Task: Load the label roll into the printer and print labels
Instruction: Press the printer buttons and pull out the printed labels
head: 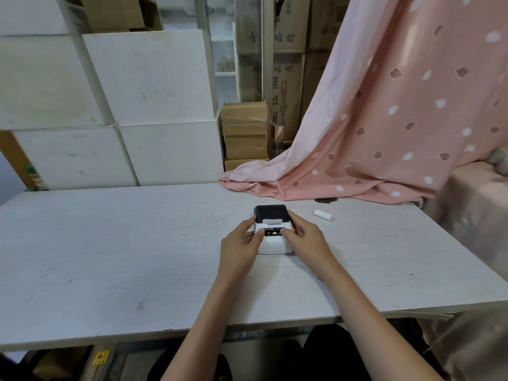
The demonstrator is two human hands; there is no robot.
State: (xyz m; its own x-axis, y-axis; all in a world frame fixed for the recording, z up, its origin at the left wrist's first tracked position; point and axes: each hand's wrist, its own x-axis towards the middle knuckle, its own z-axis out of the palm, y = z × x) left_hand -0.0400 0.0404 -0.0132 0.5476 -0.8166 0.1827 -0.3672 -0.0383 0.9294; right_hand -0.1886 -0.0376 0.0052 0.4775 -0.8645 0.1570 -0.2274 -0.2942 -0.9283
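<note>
A small white label printer [275,244] with a black lid stands on the white table [137,243], lid closed, a green light lit on its front panel. A strip of white label paper shows at the slot below the lid. My left hand [242,244] grips the printer's left side, thumb on the front panel. My right hand [305,239] holds the right side, thumb resting on the panel near the display. A small white roll [322,215] lies on the table to the right of the printer, apart from both hands.
Pink patterned cloth [384,133] drapes down onto the table's far right corner. White boxes [123,105] and brown cartons [244,133] are stacked behind the table. The table's front edge runs just below my forearms.
</note>
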